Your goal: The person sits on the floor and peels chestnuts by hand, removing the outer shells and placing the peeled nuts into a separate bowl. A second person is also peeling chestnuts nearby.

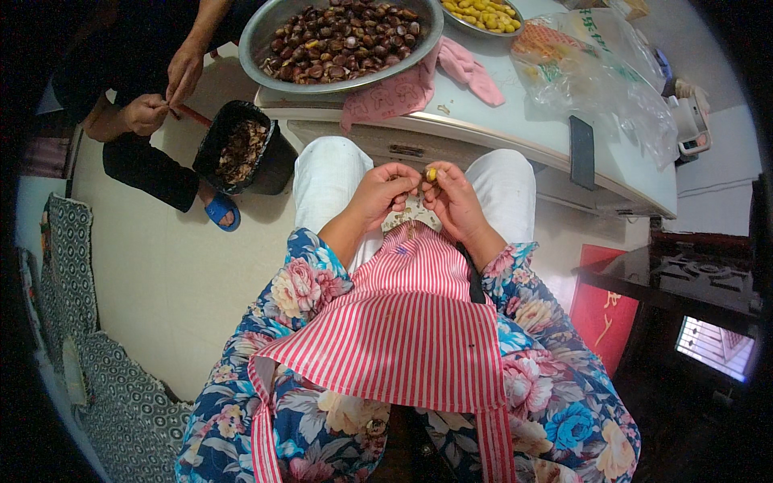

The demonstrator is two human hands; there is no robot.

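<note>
My right hand grips a partly peeled chestnut, its yellow flesh bare on top and brown shell around the lower part. Close beside it, my left hand has its fingers curled and pinched around a small dark brown piece; most of it is hidden, so what it is stays unclear. Both hands are above my lap, between my knees. Shell crumbs lie below them, by the upper edge of my red-striped apron. Ahead, a large metal basin holds many brown chestnuts.
On the glass-topped table are a bowl of peeled chestnuts, pink cloth, plastic bags and a phone. A black-lined bin with shells stands left. Beside it sits another person, hands together.
</note>
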